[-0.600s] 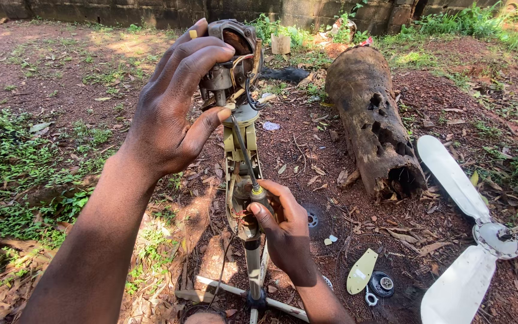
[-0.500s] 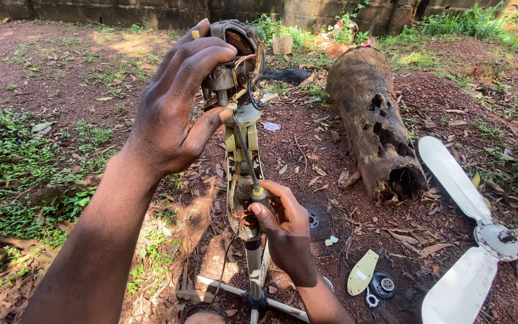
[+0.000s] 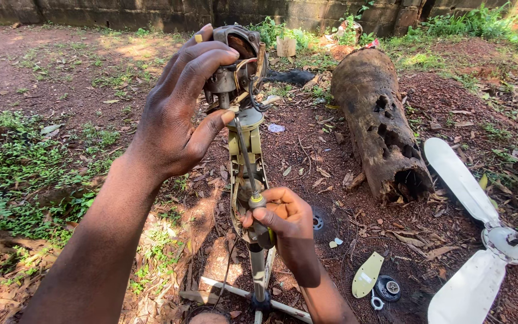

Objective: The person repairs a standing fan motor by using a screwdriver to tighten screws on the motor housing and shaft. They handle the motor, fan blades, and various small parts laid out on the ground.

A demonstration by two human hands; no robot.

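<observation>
The left hand (image 3: 172,117) has its fingers (image 3: 208,60) curled over the top of one bare fan motor (image 3: 235,57), thumb pressed beneath it, gripping it firmly. The motor sits at the head of a single upright stand (image 3: 253,180), whose cross-shaped base (image 3: 259,300) rests on the dirt. Lower down, the right hand (image 3: 286,225) is closed around the handle of one screwdriver (image 3: 250,180), its thin shaft rising toward the underside of the motor.

On the ground to the right lie one white fan blade set (image 3: 481,240) (three blades show), one pale yellow cover plate (image 3: 367,275), a round black cap (image 3: 387,288) and one hollow rotten log (image 3: 376,120). No containers are visible.

Compared with half a second ago, both hands hold the same grips; the screwdriver handle is barely shifted.
</observation>
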